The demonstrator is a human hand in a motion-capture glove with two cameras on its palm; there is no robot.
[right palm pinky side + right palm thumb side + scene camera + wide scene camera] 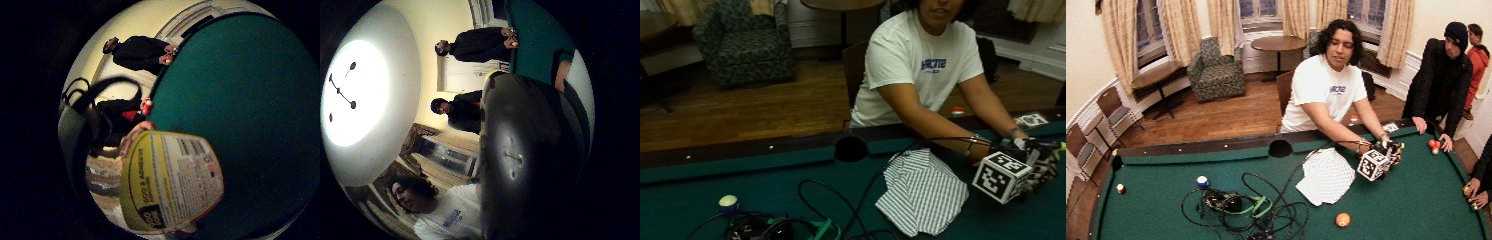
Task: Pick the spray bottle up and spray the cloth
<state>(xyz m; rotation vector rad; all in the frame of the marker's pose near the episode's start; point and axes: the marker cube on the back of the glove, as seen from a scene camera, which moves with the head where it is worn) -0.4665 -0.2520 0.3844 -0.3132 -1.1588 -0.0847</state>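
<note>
I sit at the green pool table (1159,200) with my gloved right hand (1039,167) held just above the felt, off to one side of the striped cloth (923,192). My fingers are curled around the spray bottle (167,182); in the outside view most of it is hidden behind my hand, and only a bit of yellow-green shows past my fingers. From my palm's little-finger side the bottle's yellow and white printed label sits very close, with a fingertip at its edge and the green felt filling the space beside it. From the thumb side a dark rounded part of the bottle fills much of the view, too close for me to say which part it is. The cloth lies flat on the felt, white with thin dark stripes, partly folded, near the rail and just below a side pocket (1279,148). My hand and the cloth are near each other but apart. My bare left arm reaches in beside my right wrist; I cannot tell whether that hand touches the bottle. A tangle of black cables (1246,207) lies further along the table, and an orange ball (1342,219) rests on the felt below the cloth.
</note>
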